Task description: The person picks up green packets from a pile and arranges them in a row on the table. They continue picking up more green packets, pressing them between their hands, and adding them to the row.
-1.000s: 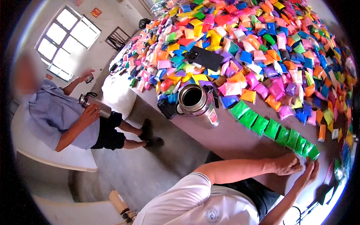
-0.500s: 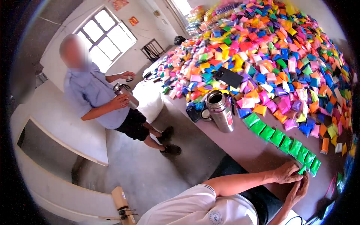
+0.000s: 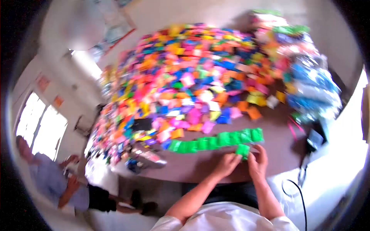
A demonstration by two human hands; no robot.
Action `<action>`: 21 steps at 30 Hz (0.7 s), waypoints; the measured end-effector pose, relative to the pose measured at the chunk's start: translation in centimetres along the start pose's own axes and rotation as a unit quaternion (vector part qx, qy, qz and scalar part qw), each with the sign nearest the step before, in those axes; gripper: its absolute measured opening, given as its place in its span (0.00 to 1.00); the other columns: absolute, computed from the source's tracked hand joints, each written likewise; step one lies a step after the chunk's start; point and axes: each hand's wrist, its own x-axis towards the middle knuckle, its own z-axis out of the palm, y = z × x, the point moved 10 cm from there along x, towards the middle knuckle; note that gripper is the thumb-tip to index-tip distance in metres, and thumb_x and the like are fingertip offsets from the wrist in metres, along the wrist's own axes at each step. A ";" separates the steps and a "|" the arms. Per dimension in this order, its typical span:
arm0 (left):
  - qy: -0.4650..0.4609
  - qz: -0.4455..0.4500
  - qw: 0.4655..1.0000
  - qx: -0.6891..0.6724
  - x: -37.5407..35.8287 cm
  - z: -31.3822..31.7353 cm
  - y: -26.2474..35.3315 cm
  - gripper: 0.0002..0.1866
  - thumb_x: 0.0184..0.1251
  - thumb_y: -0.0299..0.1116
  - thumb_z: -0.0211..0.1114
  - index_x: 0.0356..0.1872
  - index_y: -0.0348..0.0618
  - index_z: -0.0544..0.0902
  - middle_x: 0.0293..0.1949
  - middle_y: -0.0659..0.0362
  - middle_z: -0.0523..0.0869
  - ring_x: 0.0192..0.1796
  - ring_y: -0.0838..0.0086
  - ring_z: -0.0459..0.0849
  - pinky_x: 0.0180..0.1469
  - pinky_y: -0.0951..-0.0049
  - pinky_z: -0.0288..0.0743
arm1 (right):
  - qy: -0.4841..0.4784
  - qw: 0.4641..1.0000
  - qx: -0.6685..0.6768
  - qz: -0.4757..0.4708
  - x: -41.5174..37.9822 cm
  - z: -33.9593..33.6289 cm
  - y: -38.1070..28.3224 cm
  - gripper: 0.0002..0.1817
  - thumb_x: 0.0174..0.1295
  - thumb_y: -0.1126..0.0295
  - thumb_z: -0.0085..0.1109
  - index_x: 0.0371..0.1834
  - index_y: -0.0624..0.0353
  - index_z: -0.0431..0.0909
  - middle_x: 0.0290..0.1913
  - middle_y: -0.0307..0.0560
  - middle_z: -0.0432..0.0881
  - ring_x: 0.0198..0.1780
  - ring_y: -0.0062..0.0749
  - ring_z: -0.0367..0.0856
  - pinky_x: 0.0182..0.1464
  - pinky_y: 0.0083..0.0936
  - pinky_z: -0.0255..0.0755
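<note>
A small green packet is held between my left hand and my right hand, with the fingers of both closed on its sides. Just beyond my hands, a row of green packets lies side by side on the brown table. Past the row rises a large heap of small packets in many colours. The view is blurred by motion.
A steel flask is at the table's left part, near a black flat object. Clear bags of packets are stacked at the right. A dark device with a cable lies at the right edge. Another person stands at the left.
The camera view has swung to the right and levelled, so the heap and the other person appear further left. The green packet in my hands now shows more fully.
</note>
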 end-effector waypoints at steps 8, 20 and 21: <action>0.015 0.040 0.998 0.038 -0.3 -0.8 -0.2 0.19 0.74 0.44 0.50 0.35 0.36 0.80 0.31 0.50 0.82 0.36 0.61 0.81 0.40 0.62 0.72 | -0.103 0.992 0.012 0.070 0.2 1.9 -0.1 0.15 0.66 0.69 0.57 0.50 0.69 0.76 0.34 0.39 0.79 0.34 0.17 0.74 0.35 0.18 0.70; 0.078 0.125 0.987 0.071 -0.6 -1.0 1.0 0.16 0.71 0.41 0.57 0.33 0.36 0.80 0.38 0.46 0.82 0.45 0.50 0.79 0.48 0.58 0.72 | -0.162 0.982 0.085 0.037 0.3 2.9 -0.5 0.10 0.65 0.71 0.59 0.45 0.65 0.75 0.38 0.35 0.79 0.41 0.16 0.75 0.45 0.18 0.70; 0.088 0.126 0.986 0.066 -0.6 -1.3 1.3 0.16 0.71 0.41 0.57 0.33 0.36 0.80 0.38 0.46 0.82 0.45 0.50 0.79 0.48 0.58 0.72 | -0.181 0.980 0.076 0.036 0.3 3.2 -0.3 0.11 0.65 0.70 0.60 0.46 0.65 0.75 0.39 0.35 0.79 0.42 0.17 0.75 0.46 0.18 0.70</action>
